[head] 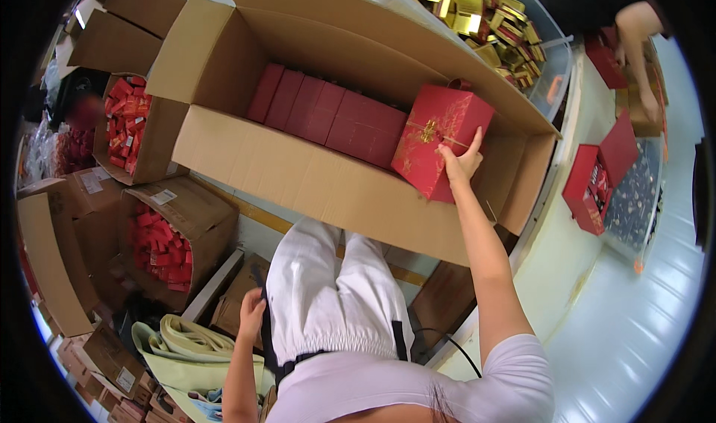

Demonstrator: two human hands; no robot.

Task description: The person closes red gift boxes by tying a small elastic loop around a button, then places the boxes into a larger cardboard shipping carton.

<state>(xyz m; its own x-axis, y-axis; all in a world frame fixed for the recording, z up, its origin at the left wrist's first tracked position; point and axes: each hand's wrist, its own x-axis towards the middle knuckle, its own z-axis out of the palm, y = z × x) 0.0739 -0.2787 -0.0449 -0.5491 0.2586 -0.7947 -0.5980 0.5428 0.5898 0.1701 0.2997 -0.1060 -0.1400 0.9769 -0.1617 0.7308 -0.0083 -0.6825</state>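
My right hand (465,163) grips a red gift box (428,122) with gold print, a gold bow and a ribbon handle. This box is tilted inside the right part of a large open cardboard carton (313,171). To its left, a row of several dark red boxes (302,104) stands packed side by side in the carton. Down by my left thigh, my left hand (253,314) has its fingers curled at a black strap (267,328) along the white trousers (335,294). Whether it grips the strap is unclear.
Cartons of small red packets (127,121) (162,247) stand left. A clear plastic tub (551,96) holds gold-and-red tins (467,9). On the right-hand table (609,311) are an open red box (584,191) and a lidded bin (635,199). Another person's arm (635,37) reaches over there.
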